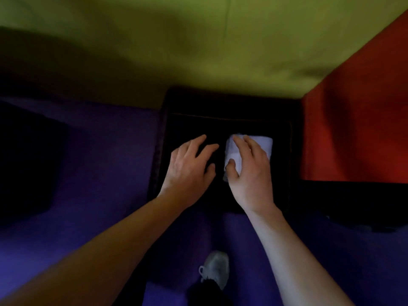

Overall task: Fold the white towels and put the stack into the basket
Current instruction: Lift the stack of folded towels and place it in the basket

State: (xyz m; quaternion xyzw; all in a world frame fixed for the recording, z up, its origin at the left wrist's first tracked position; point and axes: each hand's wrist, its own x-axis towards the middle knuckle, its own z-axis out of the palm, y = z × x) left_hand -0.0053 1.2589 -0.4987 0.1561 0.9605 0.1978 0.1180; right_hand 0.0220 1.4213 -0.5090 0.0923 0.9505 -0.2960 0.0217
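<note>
A dark, square basket [229,120] sits on the purple floor against the green wall. Inside it, toward the right, lies a folded stack of white towels [263,143]. My right hand [249,166] rests on top of the stack, fingers over its near left part and thumb against its left side. My left hand [191,168] hovers over the basket's dark left half with fingers spread and nothing in it. The lower part of the stack is hidden under my right hand.
A red panel [357,129] stands right beside the basket, with a dark surface [353,202] below it. A dark shape [28,160] lies on the purple floor [106,173] at left. My grey shoe [217,268] shows below.
</note>
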